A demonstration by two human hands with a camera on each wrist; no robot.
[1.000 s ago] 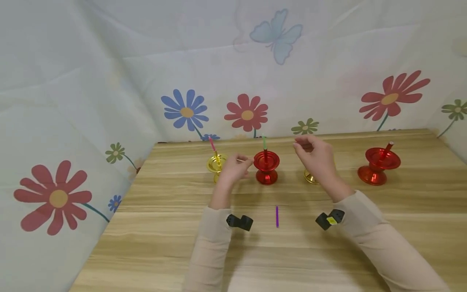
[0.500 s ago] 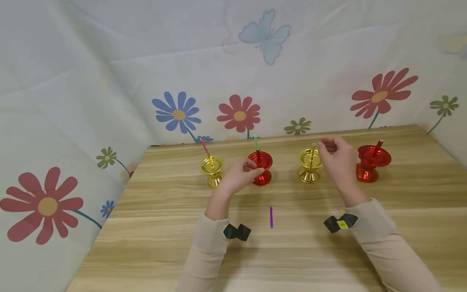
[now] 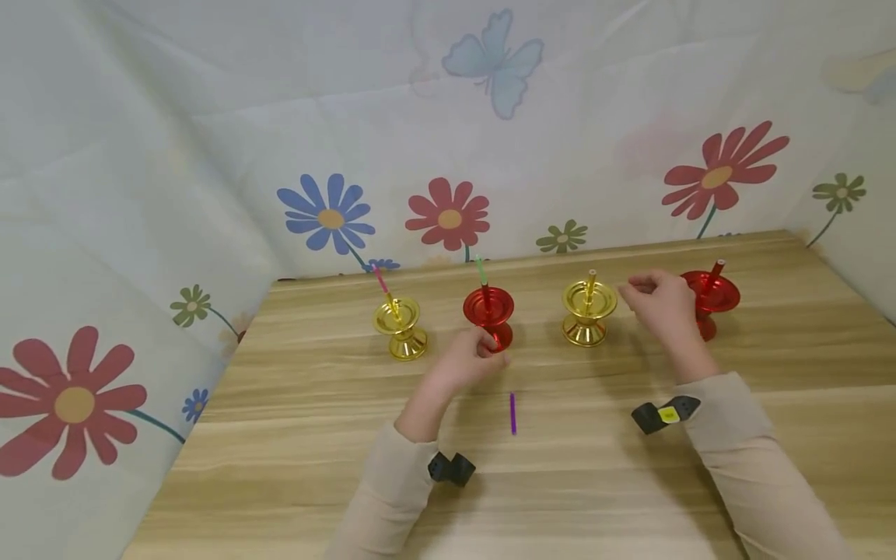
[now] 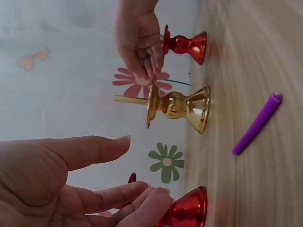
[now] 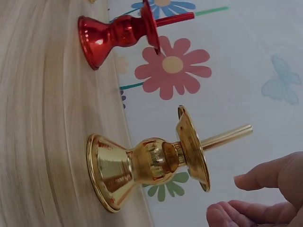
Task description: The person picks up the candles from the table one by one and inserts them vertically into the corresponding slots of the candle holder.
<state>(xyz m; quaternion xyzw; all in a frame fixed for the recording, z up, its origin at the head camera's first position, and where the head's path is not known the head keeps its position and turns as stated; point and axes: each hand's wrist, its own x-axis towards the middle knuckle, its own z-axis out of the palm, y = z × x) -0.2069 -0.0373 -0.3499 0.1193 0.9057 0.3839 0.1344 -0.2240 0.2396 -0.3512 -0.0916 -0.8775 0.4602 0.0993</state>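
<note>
My left hand, fingers relaxed and holding nothing, hovers at the near side of a red candle holder with a green stick in its tube. My right hand is between a gold candle holder and another red candle holder, which it partly hides. Thumb and fingers of the right hand are apart beside the gold dish rim, with nothing between them. The tubes of these last two holders carry no stick. On the table in front lies a thin purple candle-like stick.
At the far left stands a second gold candle holder, a pink stick leaning in its tube. All holders stand in a row on the wooden table. A flowered cloth hangs behind and at the sides.
My right hand has moved right, from in front of the right-hand gold holder, uncovering it. My left hand has drawn away from the left gold holder toward the red one and nearer the body.
</note>
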